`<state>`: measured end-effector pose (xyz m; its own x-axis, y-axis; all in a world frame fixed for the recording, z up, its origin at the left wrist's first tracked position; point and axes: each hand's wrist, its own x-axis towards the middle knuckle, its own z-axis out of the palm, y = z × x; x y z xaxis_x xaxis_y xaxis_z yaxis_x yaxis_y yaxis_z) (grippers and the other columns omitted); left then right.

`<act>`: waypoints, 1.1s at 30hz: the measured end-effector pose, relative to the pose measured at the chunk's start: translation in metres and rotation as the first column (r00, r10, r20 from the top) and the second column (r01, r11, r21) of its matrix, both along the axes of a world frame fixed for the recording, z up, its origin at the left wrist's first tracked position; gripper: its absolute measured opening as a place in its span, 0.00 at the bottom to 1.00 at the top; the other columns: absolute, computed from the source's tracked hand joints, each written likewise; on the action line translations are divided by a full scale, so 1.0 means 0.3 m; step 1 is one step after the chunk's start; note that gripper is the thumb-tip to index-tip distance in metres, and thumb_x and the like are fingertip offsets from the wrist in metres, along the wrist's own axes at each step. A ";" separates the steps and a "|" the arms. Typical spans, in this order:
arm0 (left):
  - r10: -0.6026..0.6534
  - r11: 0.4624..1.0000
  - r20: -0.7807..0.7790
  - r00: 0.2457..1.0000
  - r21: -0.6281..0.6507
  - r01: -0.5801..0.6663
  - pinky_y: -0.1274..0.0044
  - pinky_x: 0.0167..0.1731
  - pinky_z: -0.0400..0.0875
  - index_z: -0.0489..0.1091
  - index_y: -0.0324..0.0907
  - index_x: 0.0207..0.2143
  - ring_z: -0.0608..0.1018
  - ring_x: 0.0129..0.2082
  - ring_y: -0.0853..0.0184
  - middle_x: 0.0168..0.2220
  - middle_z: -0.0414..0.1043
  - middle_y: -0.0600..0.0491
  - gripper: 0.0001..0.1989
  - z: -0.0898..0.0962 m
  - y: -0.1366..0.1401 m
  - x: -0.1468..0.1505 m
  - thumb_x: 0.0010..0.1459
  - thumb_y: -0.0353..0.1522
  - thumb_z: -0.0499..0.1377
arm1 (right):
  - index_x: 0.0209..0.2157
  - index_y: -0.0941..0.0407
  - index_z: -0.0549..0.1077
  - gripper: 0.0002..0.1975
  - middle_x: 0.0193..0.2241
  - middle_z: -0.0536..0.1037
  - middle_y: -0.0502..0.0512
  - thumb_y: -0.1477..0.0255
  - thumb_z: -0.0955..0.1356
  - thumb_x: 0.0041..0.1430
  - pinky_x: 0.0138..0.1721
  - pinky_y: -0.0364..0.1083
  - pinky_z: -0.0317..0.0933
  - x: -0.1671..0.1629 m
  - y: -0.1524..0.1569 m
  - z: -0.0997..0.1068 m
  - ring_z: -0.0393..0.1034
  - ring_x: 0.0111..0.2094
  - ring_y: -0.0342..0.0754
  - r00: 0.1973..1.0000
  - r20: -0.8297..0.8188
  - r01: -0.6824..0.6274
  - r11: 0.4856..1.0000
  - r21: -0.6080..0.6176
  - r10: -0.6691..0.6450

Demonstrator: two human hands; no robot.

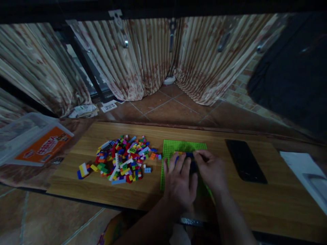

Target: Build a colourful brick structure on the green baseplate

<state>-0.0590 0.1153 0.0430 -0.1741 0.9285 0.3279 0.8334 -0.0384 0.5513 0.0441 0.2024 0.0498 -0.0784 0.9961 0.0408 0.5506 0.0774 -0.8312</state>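
Observation:
A green studded baseplate (184, 145) lies on the wooden table in front of me. Dark blue bricks (189, 154) are on it, with a bit of an orange-yellow brick (181, 153) beside them. My left hand (180, 182) rests over these bricks, its fingers stretched out and slightly apart. At the right end of the blue bricks, my right hand (213, 170) has thumb and forefinger pinched on a blue brick. Both hands cover much of the baseplate and of the bricks under them.
Left of the baseplate lies a pile of loose coloured bricks (122, 158). A black phone (245, 161) lies to the right, with white paper (304, 173) beyond it. The clear plastic box (38, 139) with an orange label stands at far left. Striped curtains (143, 58) hang behind.

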 end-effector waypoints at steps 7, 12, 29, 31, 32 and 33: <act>0.284 0.889 0.477 0.832 0.195 -0.415 0.67 0.53 0.66 0.73 0.41 0.43 0.73 0.50 0.62 0.46 0.75 0.49 0.13 0.037 0.080 -0.287 0.60 0.30 0.51 | 0.43 0.55 0.75 0.13 0.39 0.79 0.56 0.70 0.62 0.60 0.44 0.47 0.66 -0.181 -0.084 0.003 0.74 0.39 0.48 0.957 -0.005 -0.287 0.944 0.164 0.291; 0.293 0.852 0.719 0.630 0.102 -0.514 0.70 0.50 0.68 0.75 0.38 0.39 0.77 0.46 0.62 0.42 0.77 0.49 0.13 0.041 0.094 -0.350 0.56 0.31 0.53 | 0.48 0.55 0.73 0.16 0.43 0.77 0.57 0.74 0.63 0.60 0.47 0.47 0.64 -0.269 -0.110 -0.007 0.72 0.43 0.49 0.901 0.209 -0.410 0.903 0.128 0.380; 0.243 0.936 0.742 0.625 -0.011 -0.351 0.75 0.36 0.71 0.76 0.39 0.38 0.77 0.34 0.66 0.35 0.78 0.51 0.12 0.042 0.081 -0.316 0.55 0.35 0.58 | 0.42 0.54 0.75 0.11 0.39 0.79 0.55 0.72 0.64 0.59 0.43 0.47 0.64 -0.222 -0.082 0.010 0.72 0.39 0.48 0.965 0.020 -0.261 0.958 0.118 0.260; 0.215 0.956 0.738 0.640 -0.025 -0.292 0.76 0.34 0.72 0.77 0.39 0.38 0.77 0.32 0.66 0.34 0.78 0.51 0.12 0.035 0.080 -0.302 0.55 0.36 0.58 | 0.41 0.55 0.76 0.12 0.39 0.79 0.56 0.68 0.64 0.58 0.42 0.47 0.65 -0.162 -0.059 0.004 0.73 0.38 0.48 0.983 -0.063 -0.169 0.982 0.082 0.175; 0.198 0.965 0.734 0.650 -0.028 -0.262 0.76 0.34 0.72 0.77 0.39 0.38 0.78 0.33 0.66 0.34 0.78 0.51 0.12 0.033 0.080 -0.295 0.56 0.36 0.58 | 0.41 0.55 0.76 0.12 0.39 0.80 0.57 0.67 0.65 0.58 0.42 0.48 0.66 -0.130 -0.047 0.000 0.74 0.38 0.49 0.987 -0.093 -0.126 0.990 0.057 0.130; 0.184 0.971 0.729 0.659 -0.031 -0.237 0.76 0.35 0.72 0.77 0.40 0.38 0.78 0.34 0.65 0.34 0.78 0.51 0.12 0.031 0.080 -0.288 0.56 0.36 0.58 | 0.40 0.56 0.76 0.13 0.39 0.80 0.58 0.66 0.66 0.57 0.43 0.49 0.66 -0.097 -0.034 -0.005 0.74 0.39 0.50 0.990 -0.116 -0.082 0.996 0.036 0.086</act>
<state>-0.1453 0.1392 0.0524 -0.5688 0.8196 0.0682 0.1650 0.0325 0.9858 0.0151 0.1923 0.0482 -0.1548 0.9843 0.0850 0.4403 0.1458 -0.8860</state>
